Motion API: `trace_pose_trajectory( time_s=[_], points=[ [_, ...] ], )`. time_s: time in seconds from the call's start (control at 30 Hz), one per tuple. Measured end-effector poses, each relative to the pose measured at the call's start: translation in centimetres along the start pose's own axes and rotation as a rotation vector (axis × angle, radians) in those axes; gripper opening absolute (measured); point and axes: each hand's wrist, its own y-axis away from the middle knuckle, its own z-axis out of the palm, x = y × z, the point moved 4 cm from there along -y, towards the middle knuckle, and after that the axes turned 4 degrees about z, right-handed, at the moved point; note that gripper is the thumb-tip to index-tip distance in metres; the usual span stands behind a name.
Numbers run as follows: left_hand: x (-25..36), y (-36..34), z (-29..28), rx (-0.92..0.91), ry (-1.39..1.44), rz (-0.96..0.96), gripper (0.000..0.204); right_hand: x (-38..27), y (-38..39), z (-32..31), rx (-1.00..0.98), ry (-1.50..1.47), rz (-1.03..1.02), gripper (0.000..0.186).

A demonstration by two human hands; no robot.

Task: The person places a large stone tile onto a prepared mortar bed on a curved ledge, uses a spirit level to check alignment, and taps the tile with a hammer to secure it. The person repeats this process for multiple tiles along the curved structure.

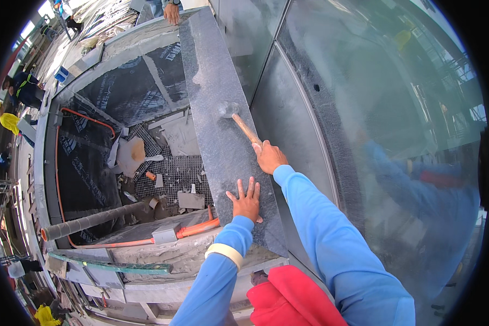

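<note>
A long dark grey speckled stone slab [206,81] runs away from me beside glass panels [293,125], spanning a lined pit. My right hand [270,156] is wrapped round the wooden handle [245,128] of a mallet, whose grey head [228,110] is over the slab's middle, apparently on or just above it. My left hand [245,200] lies on the near part of the slab with fingers spread. At the slab's far end another person's hand [171,12] hangs near its edge.
Left of the slab, the pit [130,81] holds debris, black mesh panels [168,174], orange pipes [195,228] and a wrapped pole [92,221]. A green strip [108,263] lies on the near ledge. Workers [22,89] in dark and yellow clothing [8,119] are at the far left.
</note>
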Motion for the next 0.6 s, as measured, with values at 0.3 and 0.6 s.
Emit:
trace_pose_trajectory(
  time_s=[0.3, 0.6],
  points=[
    [0.4, -0.2, 0.0, -0.026, -0.024, -0.003, 0.137, 0.9, 0.6, -0.4, -0.002, -0.032, -0.017, 0.054],
    [0.1, 0.0, -0.1, 0.002, -0.038, 0.013, 0.136, 0.9, 1.7, 0.4, -0.054, 0.013, 0.031, 0.055]
  ],
)
